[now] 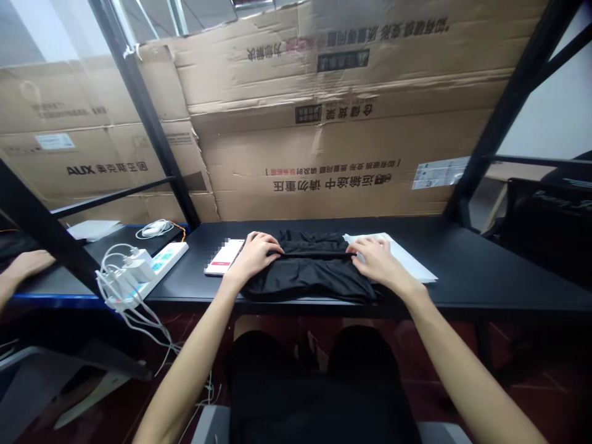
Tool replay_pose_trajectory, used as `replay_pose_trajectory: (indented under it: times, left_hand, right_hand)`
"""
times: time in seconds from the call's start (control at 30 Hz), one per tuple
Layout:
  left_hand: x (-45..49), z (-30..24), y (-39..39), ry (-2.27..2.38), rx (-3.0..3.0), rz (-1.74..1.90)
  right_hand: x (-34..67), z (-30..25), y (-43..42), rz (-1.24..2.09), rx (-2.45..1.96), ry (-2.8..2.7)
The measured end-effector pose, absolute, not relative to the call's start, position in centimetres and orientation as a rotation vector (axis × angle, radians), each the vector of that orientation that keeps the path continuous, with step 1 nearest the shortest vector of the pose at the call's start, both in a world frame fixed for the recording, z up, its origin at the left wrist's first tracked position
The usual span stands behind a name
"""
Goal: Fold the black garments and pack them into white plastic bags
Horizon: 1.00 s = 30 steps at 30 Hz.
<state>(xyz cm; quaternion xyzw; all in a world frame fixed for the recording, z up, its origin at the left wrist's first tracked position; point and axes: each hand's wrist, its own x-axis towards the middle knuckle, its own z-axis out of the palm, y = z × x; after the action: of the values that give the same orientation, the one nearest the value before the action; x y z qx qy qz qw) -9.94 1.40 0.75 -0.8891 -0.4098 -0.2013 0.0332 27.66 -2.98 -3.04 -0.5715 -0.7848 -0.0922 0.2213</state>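
Note:
A black cloth garment [309, 277], its kind not clear, lies bunched and folded on the black desk in front of me. My left hand [255, 253] grips the garment's left end, with fingers curled at a straight fold that runs across it. At the other end of that fold, my right hand [375, 259] pinches the cloth between thumb and fingers. White paper sheets [409, 259] lie partly under my right hand and wrist. Close to my left wrist is a flat phone-like thing [225, 257] with a white face and dark edge, partly pixelated.
Cardboard sheets [333, 135] stand behind the desk [499, 265] between dark metal posts. A white power strip [161, 268] with chargers and hanging cables sits at the left. Beyond it, another person's arm [25, 271] rests on the adjoining desk. A black chair-like shape [550, 228] is at right.

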Motion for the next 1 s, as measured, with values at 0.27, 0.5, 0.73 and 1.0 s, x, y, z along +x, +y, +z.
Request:
replay_pose_trajectory:
  times: [0.27, 0.5, 0.73, 1.0]
  left_hand:
    - [-12.2, 1.4, -2.9, -1.28, -2.782, -0.767]
    - [-16.9, -0.4, -7.4, -1.251, -2.893, -0.816]
    - [-18.1, -1.6, -7.3, -1.233, -2.902, -0.829]
    - [-18.1, -1.5, -7.3, -1.202, -2.812, -0.898]
  right_hand:
    - [27.9, -0.7, -7.4, -0.107, -1.455, -2.243]
    - [28.5, -1.0, -11.5, 0.058, -1.33, -2.404]
    - [28.0, -1.8, -12.0, 0.057, -1.343, -2.329]
    - [27.7, -1.3, -12.0, -0.064, -1.376, -2.21]
